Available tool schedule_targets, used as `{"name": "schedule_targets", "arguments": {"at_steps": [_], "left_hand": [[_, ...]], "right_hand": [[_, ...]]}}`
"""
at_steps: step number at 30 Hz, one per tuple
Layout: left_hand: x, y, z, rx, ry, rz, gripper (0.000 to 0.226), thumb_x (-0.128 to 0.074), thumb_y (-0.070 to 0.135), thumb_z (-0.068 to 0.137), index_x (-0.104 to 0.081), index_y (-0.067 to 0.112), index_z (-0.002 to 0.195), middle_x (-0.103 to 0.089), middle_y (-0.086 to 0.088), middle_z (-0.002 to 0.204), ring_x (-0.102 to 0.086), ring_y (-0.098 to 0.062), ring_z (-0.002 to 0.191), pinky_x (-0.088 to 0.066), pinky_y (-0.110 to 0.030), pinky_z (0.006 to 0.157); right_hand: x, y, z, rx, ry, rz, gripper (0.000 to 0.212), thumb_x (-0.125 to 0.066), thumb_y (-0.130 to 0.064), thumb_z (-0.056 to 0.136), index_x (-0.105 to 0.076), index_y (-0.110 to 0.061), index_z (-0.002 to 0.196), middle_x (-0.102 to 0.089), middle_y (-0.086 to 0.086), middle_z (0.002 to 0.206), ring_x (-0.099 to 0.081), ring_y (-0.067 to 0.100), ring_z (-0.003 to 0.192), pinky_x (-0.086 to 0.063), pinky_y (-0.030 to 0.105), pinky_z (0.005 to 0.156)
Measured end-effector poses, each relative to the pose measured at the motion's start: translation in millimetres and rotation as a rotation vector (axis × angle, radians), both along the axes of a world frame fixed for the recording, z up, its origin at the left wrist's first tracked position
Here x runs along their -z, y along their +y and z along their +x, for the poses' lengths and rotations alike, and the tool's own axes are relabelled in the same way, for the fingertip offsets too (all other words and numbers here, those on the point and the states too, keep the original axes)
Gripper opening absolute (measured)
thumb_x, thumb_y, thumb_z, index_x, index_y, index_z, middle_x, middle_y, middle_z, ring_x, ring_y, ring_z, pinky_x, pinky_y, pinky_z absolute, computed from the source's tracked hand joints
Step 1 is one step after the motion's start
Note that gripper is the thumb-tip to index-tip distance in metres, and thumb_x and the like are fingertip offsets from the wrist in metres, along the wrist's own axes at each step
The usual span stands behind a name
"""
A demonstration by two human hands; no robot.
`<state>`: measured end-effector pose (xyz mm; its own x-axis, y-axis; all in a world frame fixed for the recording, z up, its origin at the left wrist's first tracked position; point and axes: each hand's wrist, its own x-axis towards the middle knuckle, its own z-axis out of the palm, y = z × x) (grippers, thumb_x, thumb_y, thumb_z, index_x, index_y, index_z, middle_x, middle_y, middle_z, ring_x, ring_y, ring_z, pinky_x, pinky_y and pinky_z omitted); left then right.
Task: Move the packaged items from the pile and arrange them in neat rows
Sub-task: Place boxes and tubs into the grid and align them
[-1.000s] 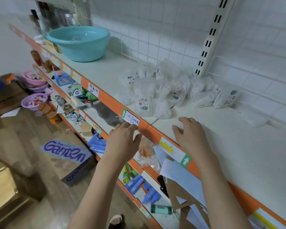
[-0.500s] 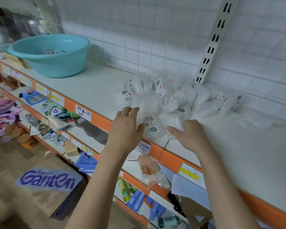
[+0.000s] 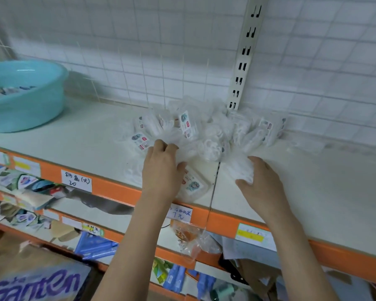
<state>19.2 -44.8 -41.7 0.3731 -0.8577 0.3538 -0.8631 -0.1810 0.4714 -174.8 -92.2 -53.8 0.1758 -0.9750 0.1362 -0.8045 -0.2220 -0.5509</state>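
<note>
A pile of clear plastic packets [image 3: 206, 131] with small printed labels lies on the white shelf [image 3: 313, 192], against the tiled back wall. My left hand [image 3: 161, 170] reaches into the pile's front left, fingers curled round a clear packet. One labelled packet [image 3: 193, 184] lies flat by the shelf's front edge, partly under my left hand. My right hand [image 3: 261, 183] grips a packet of white pieces [image 3: 240, 168] at the pile's front right.
A teal basin [image 3: 24, 101] holding small packets stands at the shelf's left. The orange front rail [image 3: 117, 192] carries handwritten price tags. Lower shelves hold mixed goods, and a cardboard box [image 3: 30, 283] sits on the floor.
Both hands moved forward from the shelf's front rail into the pile and closed on packets. The camera swung up and nearer to the shelf.
</note>
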Motion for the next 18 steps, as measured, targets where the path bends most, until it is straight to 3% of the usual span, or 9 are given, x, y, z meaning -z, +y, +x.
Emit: {"name": "schedule_targets", "arguments": {"at_steps": [6,10,14,18], "left_hand": [[4.7,7.2,-8.2,0.027,0.022,-0.231,0.032,-0.067,0.009,0.081,-0.060,0.005,0.112,-0.059,-0.013,0.110,-0.055,-0.034,0.098,-0.048,-0.039,0.075],[-6.5,7.6,-30.3,0.016,0.007,-0.373,0.029,-0.068,0.008,0.079,-0.060,0.003,0.107,-0.060,-0.013,0.104,-0.056,-0.032,0.090,-0.041,-0.030,0.071],[-11.4,-0.6,-78.7,0.089,0.025,-0.388,0.030,-0.068,-0.001,0.071,-0.060,0.004,0.098,-0.059,-0.011,0.096,-0.056,-0.032,0.085,-0.035,-0.021,0.070],[-3.0,-10.1,-154.3,0.187,0.048,-0.361,0.036,-0.064,-0.012,0.061,-0.058,0.002,0.093,-0.058,-0.012,0.093,-0.056,-0.033,0.085,-0.030,-0.015,0.070]], "right_hand": [[2.6,6.8,-10.4,0.071,-0.111,-0.078,0.048,-0.061,-0.015,0.083,-0.040,-0.012,0.126,-0.053,0.011,0.120,-0.051,0.029,0.107,-0.032,0.024,0.074],[0.8,11.4,-36.7,0.107,-0.152,-0.145,0.035,-0.063,-0.016,0.082,-0.045,-0.012,0.112,-0.059,0.010,0.104,-0.054,0.029,0.092,-0.030,0.026,0.065],[-1.3,8.9,-80.1,0.099,-0.172,-0.189,0.031,-0.065,-0.015,0.080,-0.046,-0.013,0.105,-0.059,0.007,0.098,-0.054,0.029,0.087,-0.027,0.027,0.062],[-1.8,7.2,-152.4,0.028,-0.169,-0.263,0.030,-0.064,-0.006,0.078,-0.052,-0.013,0.104,-0.055,-0.002,0.092,-0.048,0.016,0.081,-0.030,0.022,0.066]]}}
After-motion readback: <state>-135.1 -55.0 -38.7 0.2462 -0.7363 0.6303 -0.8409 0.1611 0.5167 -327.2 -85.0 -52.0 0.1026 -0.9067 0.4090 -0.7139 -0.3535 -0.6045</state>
